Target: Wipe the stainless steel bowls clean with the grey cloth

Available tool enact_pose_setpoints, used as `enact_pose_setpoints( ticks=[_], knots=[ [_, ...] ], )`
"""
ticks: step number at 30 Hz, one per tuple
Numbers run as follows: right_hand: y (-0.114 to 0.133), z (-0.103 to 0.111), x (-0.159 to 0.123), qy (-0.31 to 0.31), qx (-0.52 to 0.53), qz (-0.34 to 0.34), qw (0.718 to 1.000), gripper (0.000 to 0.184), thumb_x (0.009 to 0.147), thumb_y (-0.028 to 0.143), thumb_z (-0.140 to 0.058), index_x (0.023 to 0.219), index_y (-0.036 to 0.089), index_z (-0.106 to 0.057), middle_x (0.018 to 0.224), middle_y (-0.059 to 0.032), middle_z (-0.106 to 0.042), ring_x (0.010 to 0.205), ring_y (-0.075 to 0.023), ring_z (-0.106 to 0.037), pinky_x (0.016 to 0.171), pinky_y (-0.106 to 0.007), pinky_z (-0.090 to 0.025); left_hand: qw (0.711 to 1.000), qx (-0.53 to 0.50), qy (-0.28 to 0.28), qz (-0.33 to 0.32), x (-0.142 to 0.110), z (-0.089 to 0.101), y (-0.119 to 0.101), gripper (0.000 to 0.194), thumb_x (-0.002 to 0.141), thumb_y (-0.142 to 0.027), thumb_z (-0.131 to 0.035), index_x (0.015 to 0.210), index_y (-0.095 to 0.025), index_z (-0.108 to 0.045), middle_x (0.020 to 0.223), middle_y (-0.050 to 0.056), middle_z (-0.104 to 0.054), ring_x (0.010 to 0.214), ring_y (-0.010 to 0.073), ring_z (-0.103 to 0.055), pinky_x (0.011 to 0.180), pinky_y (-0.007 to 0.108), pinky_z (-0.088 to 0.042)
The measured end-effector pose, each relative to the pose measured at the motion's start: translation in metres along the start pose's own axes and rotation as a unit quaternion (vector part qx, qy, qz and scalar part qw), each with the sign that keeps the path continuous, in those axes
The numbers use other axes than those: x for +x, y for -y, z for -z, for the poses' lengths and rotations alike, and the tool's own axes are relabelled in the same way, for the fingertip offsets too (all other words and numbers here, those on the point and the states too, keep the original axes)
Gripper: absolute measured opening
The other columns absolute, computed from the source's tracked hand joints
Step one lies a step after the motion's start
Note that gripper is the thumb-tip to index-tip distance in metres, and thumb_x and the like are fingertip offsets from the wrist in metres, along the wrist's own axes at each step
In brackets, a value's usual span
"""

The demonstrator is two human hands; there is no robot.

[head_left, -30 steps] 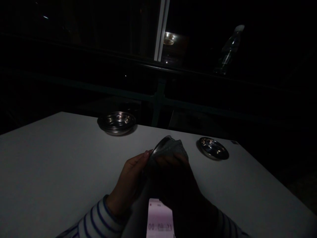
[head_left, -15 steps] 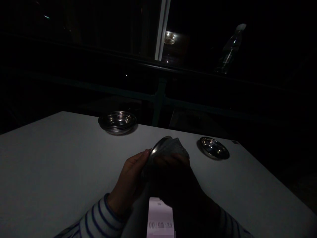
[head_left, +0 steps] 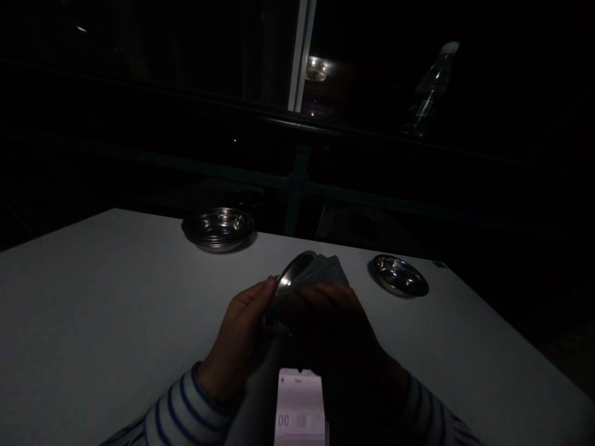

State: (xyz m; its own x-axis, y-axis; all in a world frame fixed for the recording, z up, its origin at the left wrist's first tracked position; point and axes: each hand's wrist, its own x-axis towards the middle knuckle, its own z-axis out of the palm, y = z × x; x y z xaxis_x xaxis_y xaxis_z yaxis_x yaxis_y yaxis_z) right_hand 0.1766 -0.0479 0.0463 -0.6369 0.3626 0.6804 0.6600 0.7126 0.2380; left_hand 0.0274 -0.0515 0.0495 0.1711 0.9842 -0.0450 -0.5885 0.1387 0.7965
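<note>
In the middle of the head view, my left hand (head_left: 242, 331) grips the left rim of a shiny metal bowl (head_left: 292, 272), thumb on top. The bowl is tilted and held above the white table. My right hand (head_left: 334, 328), mostly in shadow, is closed on a grey cloth (head_left: 328, 270) that lies against the bowl's inner face. Its lower fingers are too dark to make out. Farther back on the left stands a stack of metal bowls (head_left: 217, 230). A single metal bowl (head_left: 400, 275) sits on the right.
A lit phone (head_left: 300, 402) showing a timer is below my hands at the near side. The white table (head_left: 116, 297) ends at a dark rail (head_left: 297, 179). Behind it, a plastic bottle (head_left: 432, 93) stands by the window frame (head_left: 302, 56).
My right hand and the cloth have shifted slightly left over the bowl, baring more of its rim. The left hand keeps its hold. The whole view has moved a little.
</note>
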Motion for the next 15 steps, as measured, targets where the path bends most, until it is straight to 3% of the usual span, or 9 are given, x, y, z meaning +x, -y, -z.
enact_pose_setpoints(
  ticks=[4,8,10,15],
  knots=[
    [-0.008,0.003,-0.001,-0.006,0.004,-0.071,0.997,0.031,0.081,0.034,-0.051,0.107,0.017,-0.053,0.106,-0.0104,-0.056,0.094,-0.0227,-0.049,0.071,-0.034,-0.039,1.0,0.002,-0.016,-0.003,0.001,0.002,0.001,0.021,0.074,-0.033,-0.062,0.075,-0.012,-0.065,0.069,0.005,-0.067,0.06,0.0139,-0.061,0.055,0.023,-0.048],
    [-0.004,0.0,-0.002,0.001,0.024,-0.005,1.0,0.026,0.083,0.031,-0.049,0.106,0.02,-0.054,0.097,-0.0049,-0.059,0.088,-0.0191,-0.05,0.071,-0.033,-0.039,1.0,0.011,-0.021,-0.01,0.001,0.003,0.0,0.023,0.077,-0.035,-0.059,0.076,-0.012,-0.065,0.066,0.003,-0.066,0.059,0.0131,-0.06,0.053,0.022,-0.046],
    [-0.005,0.001,-0.002,-0.002,0.021,-0.004,1.0,0.026,0.083,0.032,-0.048,0.106,0.021,-0.054,0.098,-0.0045,-0.059,0.089,-0.019,-0.05,0.072,-0.033,-0.038,0.999,0.019,-0.02,-0.018,0.0,0.002,-0.001,0.023,0.078,-0.034,-0.058,0.076,-0.013,-0.065,0.065,0.003,-0.065,0.059,0.0127,-0.06,0.053,0.022,-0.046],
    [-0.015,0.004,-0.003,0.001,0.01,-0.104,0.995,0.029,0.084,0.031,-0.047,0.109,0.018,-0.054,0.107,-0.0104,-0.055,0.095,-0.0219,-0.049,0.072,-0.033,-0.04,0.998,0.051,-0.032,-0.02,0.0,0.002,-0.003,0.024,0.077,-0.035,-0.058,0.074,-0.012,-0.065,0.066,0.004,-0.066,0.057,0.0128,-0.059,0.055,0.023,-0.046]
  ],
)
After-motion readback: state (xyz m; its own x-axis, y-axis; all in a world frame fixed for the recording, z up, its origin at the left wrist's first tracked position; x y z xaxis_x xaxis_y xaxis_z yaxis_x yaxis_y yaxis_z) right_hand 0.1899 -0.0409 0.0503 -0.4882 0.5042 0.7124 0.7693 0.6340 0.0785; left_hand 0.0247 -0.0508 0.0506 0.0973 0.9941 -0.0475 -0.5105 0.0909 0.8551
